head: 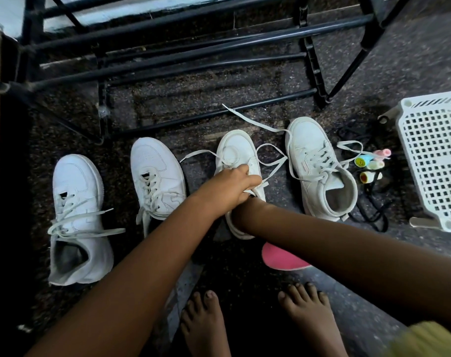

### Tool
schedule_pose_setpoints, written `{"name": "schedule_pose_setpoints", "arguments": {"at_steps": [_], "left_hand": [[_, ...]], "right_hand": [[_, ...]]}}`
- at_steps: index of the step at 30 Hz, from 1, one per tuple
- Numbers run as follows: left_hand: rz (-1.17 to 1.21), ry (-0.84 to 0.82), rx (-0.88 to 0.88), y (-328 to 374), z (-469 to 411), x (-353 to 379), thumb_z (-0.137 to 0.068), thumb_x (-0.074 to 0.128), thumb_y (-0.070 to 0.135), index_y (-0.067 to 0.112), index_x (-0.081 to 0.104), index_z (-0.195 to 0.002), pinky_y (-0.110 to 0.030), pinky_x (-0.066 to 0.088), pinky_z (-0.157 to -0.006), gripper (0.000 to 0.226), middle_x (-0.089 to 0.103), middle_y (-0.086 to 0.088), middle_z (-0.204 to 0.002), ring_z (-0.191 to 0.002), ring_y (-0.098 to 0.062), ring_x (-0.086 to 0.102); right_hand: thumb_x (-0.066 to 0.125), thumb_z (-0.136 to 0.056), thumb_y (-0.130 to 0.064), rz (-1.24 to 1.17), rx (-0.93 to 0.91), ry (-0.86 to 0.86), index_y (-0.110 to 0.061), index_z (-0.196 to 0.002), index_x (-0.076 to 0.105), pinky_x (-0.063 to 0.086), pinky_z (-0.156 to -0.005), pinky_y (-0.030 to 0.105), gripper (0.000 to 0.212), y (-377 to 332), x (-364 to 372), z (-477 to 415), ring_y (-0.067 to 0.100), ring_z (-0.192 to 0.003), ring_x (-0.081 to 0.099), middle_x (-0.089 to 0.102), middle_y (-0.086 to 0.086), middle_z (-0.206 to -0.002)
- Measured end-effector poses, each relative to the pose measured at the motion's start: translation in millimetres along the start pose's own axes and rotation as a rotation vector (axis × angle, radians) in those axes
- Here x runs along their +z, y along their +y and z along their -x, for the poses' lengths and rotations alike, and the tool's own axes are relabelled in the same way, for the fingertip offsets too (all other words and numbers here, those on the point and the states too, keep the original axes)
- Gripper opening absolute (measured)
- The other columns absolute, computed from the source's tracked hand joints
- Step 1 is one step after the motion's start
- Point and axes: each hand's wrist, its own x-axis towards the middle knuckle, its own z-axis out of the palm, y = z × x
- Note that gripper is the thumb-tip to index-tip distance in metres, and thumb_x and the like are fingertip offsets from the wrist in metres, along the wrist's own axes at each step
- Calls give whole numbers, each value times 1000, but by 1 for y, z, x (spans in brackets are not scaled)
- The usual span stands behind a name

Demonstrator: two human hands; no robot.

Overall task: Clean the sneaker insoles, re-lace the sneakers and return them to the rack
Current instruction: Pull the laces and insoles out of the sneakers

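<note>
Re-lacing looks like the step in hand: your left hand (229, 186) sits on top of the third sneaker (234, 153) from the left, fingers curled down and pinching its lace (270, 161) at the eyelets, while loose loops and ends of that lace trail out to both sides of the toe. Your right forearm (322, 243) reaches in from the right to the shoe's near end, but your right hand is hidden beneath the left wrist, so its grip cannot be told. All four sneakers stand on the floor just near of the black rack (193, 47); the two left sneakers (75, 202) and the rightmost sneaker (317, 171) already look threaded, though the rightmost's ends lie untied. Your next move probably calls for steadying the shoe, drawing the slack evenly through the eyelets without twisting the flat lace, and tying off before anything goes to the rack.
</note>
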Motion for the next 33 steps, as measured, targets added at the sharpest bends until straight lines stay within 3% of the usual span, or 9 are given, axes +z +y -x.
{"name": "schedule_pose_setpoints", "arguments": {"at_steps": [6,11,18,27,33], "left_hand": [[40,31,-35,-1,1,5,-88,50,7,11,57,-109,-39,40,-79,23,46,-15,-111,-97,-36,52],[39,77,-53,-1,4,9,-89,51,10,13,56,-119,-40,39,-83,30,45,-13,-121,-103,-34,50],[5,117,-25,-3,4,12,-92,50,11,14,55,-117,-37,37,-74,26,45,-13,-117,-97,-34,53],[23,117,-36,-4,3,15,-89,51,11,12,55,-116,-40,40,-79,27,45,-12,-118,-97,-34,52],[-5,180,-3,-9,4,21,-86,55,11,10,57,-109,-36,37,-67,23,49,-14,-113,-88,-36,55]], "right_hand": [[36,-69,-38,-109,4,69,-31,-100,47,51,-49,45,34,0,8,-5,37,-75,61,45,2,-102],[39,-73,-38,-108,-61,122,-27,-101,48,50,-53,46,31,1,9,-6,36,-88,43,44,4,-102],[39,-72,-39,-96,-57,178,-28,-102,49,50,-53,47,34,2,13,-9,36,-90,41,45,4,-104],[39,-73,-39,-52,-73,243,-28,-104,48,51,-54,46,34,2,21,-9,35,-90,41,44,3,-105],[38,-72,-39,-72,-58,238,-29,-101,48,51,-52,47,33,0,15,-8,35,-89,41,44,3,-105]]}}
